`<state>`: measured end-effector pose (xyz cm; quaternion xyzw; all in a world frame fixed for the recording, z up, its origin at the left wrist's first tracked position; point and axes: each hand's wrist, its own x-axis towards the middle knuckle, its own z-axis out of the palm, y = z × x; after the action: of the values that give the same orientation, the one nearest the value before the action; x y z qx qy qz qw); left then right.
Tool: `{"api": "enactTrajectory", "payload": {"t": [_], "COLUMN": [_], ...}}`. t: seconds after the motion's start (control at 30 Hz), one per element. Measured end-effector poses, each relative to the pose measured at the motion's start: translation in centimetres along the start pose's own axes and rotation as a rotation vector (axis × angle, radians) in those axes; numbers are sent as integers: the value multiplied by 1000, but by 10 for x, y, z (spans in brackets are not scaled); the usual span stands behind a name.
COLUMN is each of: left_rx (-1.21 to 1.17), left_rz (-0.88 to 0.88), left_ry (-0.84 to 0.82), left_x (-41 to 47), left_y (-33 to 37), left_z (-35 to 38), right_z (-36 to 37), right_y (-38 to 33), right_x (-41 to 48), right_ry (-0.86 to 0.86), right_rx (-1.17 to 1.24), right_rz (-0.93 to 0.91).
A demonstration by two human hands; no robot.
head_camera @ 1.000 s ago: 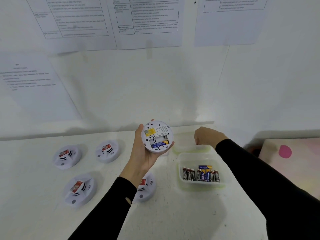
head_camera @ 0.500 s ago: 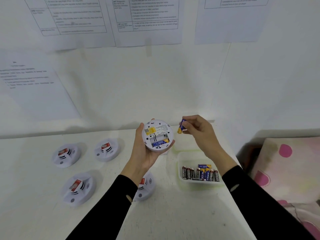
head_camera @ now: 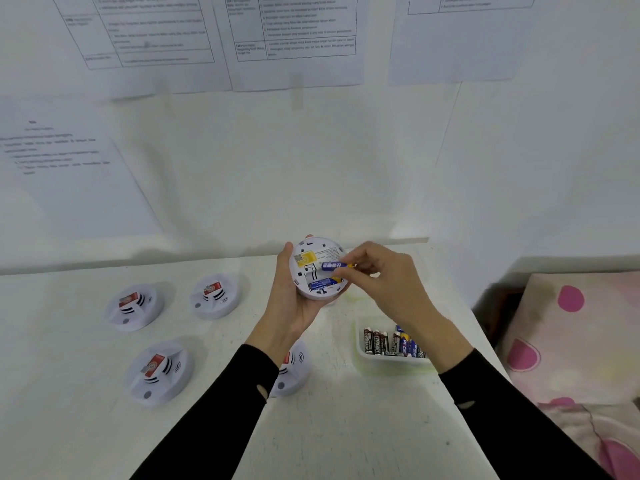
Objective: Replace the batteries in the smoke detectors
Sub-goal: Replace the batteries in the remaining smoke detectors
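White bench point(head_camera: 346, 438) under papered wall. Centre frame: left hand point(head_camera: 289, 306) cups smoke detector point(head_camera: 304, 259), open back toward camera. From right, right hand point(head_camera: 384, 278) pinches battery point(head_camera: 333, 265) by right end. Long axis runs left-right, parallel to seated battery point(head_camera: 325, 283) just below, over empty slot.

EVEREADY on dark batteries point(head_camera: 375, 342) in tray point(head_camera: 360, 356); print on wall sheets point(head_camera: 294, 29) too blurred to read.

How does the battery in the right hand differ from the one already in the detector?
The held battery is pinched by the right hand; the seated battery is untouched. The held battery lies over the upper slot, the seated battery in the lower one. Both are blue and yellow.
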<state>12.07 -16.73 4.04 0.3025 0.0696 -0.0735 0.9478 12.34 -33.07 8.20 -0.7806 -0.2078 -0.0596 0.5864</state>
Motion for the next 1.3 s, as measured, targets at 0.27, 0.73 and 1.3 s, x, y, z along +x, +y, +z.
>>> {"api": "enactTrajectory", "payload": {"t": [0.27,0.73,1.3], "left_rx": [109,153,318], "left_rz": [-2,-89,5], "left_ry": [29,34,86], "left_x": [0,-6,-7], "left_y": [-3,-7,1], "left_z": [2,7,2], "right_z": [21,23,4], "right_y": [3,12,20], "right_x": [-1,-3,7], "right_ry": [-15,-85,-125], "right_rx": [-427,-258,522], "right_rz": [-373,-191,579]}}
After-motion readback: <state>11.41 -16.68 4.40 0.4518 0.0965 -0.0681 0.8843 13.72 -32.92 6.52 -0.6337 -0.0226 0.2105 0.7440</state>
